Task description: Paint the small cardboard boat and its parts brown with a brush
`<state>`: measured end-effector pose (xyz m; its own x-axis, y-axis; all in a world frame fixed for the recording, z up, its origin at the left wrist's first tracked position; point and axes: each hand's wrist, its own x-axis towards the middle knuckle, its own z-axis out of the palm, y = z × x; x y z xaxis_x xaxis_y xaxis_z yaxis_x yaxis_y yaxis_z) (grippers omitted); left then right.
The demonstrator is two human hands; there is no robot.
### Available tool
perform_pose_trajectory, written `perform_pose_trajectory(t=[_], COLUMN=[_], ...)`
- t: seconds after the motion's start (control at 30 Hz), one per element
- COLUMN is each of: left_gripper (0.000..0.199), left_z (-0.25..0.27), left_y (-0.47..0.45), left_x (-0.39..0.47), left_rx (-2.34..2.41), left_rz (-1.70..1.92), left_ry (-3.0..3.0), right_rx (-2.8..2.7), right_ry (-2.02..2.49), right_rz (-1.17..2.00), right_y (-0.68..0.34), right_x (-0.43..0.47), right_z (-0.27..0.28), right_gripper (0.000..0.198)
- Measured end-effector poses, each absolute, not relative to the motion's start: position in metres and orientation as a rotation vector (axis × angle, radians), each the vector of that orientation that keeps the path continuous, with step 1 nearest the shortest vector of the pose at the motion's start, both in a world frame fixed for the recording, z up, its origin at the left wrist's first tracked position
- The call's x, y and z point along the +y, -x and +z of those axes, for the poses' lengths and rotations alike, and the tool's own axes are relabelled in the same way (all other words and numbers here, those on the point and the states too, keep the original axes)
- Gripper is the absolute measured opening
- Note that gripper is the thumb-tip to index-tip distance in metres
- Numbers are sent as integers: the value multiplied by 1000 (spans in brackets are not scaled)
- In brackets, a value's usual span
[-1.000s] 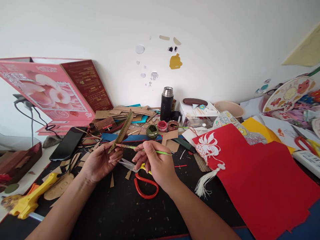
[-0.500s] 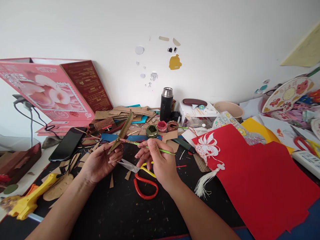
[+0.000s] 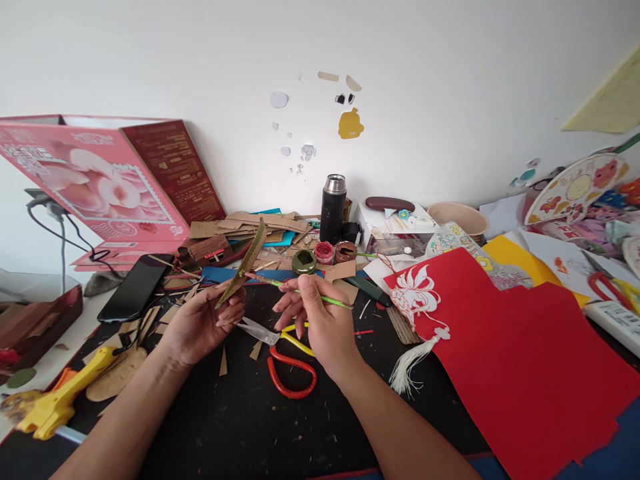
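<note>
My left hand (image 3: 203,323) pinches the lower end of a long, narrow olive-green strip (image 3: 250,257), perhaps cardboard, which tilts up to the right. A thin paintbrush with a bright green handle (image 3: 333,302) is gripped in my right hand (image 3: 323,320). Its tip lies close to the strip's edge; I cannot tell whether they touch. Just beyond my hands stand open paint jars: a dark green one (image 3: 303,262), a red one (image 3: 324,253) and a brown one (image 3: 345,251). Below my hands lie scissors with red and yellow handles (image 3: 293,377).
A black flask (image 3: 333,210) stands at the back by cardboard scraps (image 3: 245,225). Red paper (image 3: 525,353) with a white tassel (image 3: 413,363) covers the right side. To the left are a phone (image 3: 135,287), a yellow glue gun (image 3: 70,393) and a pink box (image 3: 105,180).
My right hand has shifted slightly to the right, drawing the brush tip a little away along with it. My left hand and the strip have barely moved.
</note>
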<state>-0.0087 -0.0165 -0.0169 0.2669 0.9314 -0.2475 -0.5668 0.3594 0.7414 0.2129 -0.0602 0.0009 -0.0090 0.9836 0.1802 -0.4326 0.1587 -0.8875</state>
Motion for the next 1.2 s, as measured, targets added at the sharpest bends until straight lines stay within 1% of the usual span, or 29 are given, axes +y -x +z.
perform_pose_trajectory(t=[0.13,0.23,0.3,0.5,0.7,0.8,0.9,1.0,1.07,1.2], left_gripper=[5,22,30,69,95,103,101,91,80,50], left_z=[-16,-18,-22,-35,-24,-19,-18,-19,-20,-24], left_y=[16,21,26,44,33,27,25,24,23,20], left_x=[-12,-9,-7,-2,-8,-11,-12,-11,-11,-15], left_rx=[862,1006,1111,1368,1488,1473,1460,1469,1472,1472], left_rz=[1114,1189,1225,1093,958,903,869,841,858,968], left_ry=[-680,-758,-800,-1026,-1140,-1163,-1202,-1190,-1137,-952], right_rx=[-973,-964,-957,-943,-928,-931,-942,-948,-951,-956], right_ry=[758,763,761,768,785,779,770,745,734,739], right_rz=[1244,1218,1213,1212,1209,1202,1207,1220,1229,1221], right_y=[-217,-219,-220,-222,-224,-226,-227,-228,-228,-231], right_x=[-57,-55,-55,-53,-50,-48,-47,-47,-46,-44], right_z=[1,2,2,4,5,5,5,6,5,5], right_gripper=[59,60,61,62,61,61,60,60,61,62])
